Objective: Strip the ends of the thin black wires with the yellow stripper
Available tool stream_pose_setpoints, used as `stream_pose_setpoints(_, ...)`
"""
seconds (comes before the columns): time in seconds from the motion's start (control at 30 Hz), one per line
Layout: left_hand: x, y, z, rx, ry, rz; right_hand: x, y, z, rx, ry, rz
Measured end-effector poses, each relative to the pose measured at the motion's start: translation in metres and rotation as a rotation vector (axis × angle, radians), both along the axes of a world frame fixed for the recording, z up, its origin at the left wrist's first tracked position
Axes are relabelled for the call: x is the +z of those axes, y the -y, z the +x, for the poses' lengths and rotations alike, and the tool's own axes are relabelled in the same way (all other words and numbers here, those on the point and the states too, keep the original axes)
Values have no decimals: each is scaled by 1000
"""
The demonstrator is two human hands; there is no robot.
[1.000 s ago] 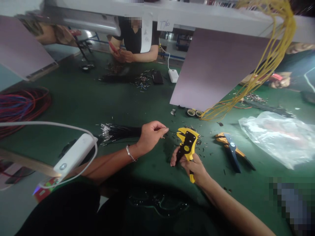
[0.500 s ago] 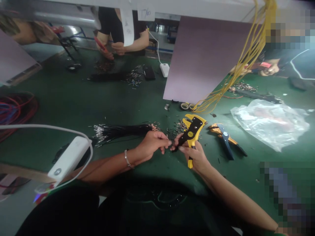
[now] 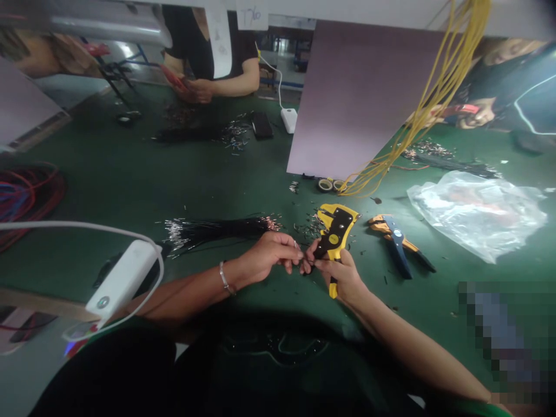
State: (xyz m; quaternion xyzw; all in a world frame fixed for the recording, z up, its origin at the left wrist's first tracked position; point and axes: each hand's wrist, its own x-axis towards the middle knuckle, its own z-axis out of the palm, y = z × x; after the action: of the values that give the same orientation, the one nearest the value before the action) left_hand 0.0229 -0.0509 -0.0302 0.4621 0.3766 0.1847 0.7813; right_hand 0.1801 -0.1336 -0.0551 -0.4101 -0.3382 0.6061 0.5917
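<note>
Yellow-and-black wire strippers (image 3: 336, 237) stand tilted in my right hand (image 3: 343, 271), which is closed around their handles with the jaws pointing up and away. My left hand (image 3: 278, 255) is closed in a pinch on a thin wire (image 3: 296, 244), whose pale end shows by the thumb. The fingertips of both hands nearly meet, and what lies between them is too small to make out. Just beyond my left hand lies a bundle of black wires (image 3: 217, 227) with bare ends. Small offcuts (image 3: 306, 226) are scattered behind the strippers.
Blue-and-orange wire strippers (image 3: 397, 243) lie to the right, near a clear plastic bag (image 3: 478, 214). Two tape rolls (image 3: 325, 185) sit below a pale panel (image 3: 356, 98). Yellow wires (image 3: 417, 133) hang down. A white power strip (image 3: 124, 281) is at left. Co-workers handle red tools across the table.
The strippers and my right hand have shifted slightly left. My left hand keeps its pinch almost in place. Across the table, a co-worker's hands have moved closer together around a red tool.
</note>
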Motion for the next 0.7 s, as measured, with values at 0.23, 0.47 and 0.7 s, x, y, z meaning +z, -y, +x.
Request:
stream_pose_setpoints(0.23,-6,-12,-4,62,-156,432,-2,-2,0,-5,5,-1)
stream_pose_setpoints(0.47,10,-2,-6,-182,-93,1276,-4,0,2,-45,93,-18)
stream_pose_setpoints(0.7,1,1,-5,-279,-180,1208,-3,2,4,67,53,-34)
